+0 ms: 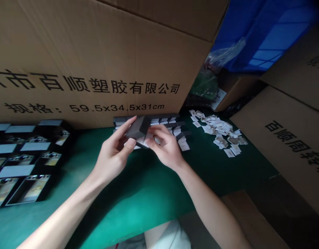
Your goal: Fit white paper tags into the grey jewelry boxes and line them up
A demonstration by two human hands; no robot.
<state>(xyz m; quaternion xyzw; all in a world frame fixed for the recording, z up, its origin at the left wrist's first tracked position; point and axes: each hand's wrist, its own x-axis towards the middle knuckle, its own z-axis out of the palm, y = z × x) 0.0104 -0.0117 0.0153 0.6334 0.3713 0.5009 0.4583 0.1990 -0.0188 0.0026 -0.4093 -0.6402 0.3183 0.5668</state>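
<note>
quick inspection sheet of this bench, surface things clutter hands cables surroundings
surface: green-covered table
things: left hand and right hand both hold a dark grey box; a row of dark boxes with white cards stands just behind it
clutter: loose white paper tags heaped to the right; open black boxes with cards inside to the left
hands: bare, fingers of the right hand on the box
cables: nothing seen
surroundings: printed cardboard cartons around the table, blue plastic crate behind
</note>
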